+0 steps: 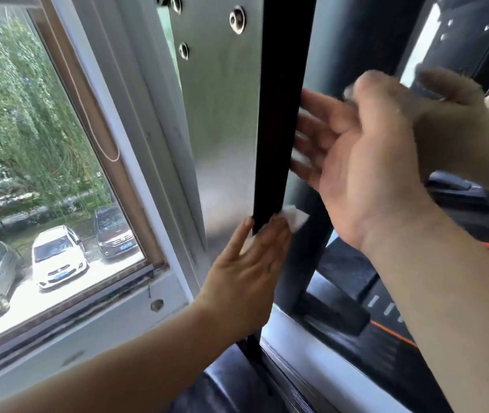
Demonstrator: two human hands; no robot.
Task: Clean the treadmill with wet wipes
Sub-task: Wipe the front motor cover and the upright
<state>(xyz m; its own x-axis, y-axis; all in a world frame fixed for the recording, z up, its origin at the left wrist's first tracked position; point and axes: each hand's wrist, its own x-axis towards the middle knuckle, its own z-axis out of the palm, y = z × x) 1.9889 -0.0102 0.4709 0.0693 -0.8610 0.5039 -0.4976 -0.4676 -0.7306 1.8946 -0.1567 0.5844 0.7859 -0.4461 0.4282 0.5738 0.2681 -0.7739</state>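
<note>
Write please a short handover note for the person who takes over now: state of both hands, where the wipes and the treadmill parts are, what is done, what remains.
Left hand: wraps a white wet wipe around the black edge strip of the treadmill upright, low on the post.
Right hand: fingers spread flat on the inner side of the same strip, higher up; a second white wipe seems to lie under them.
The silver post face stands beside the window; the treadmill deck is below.
Done: cannot tell from this view.
Left: wipe the strip along its length, then the post face and deck.
</note>
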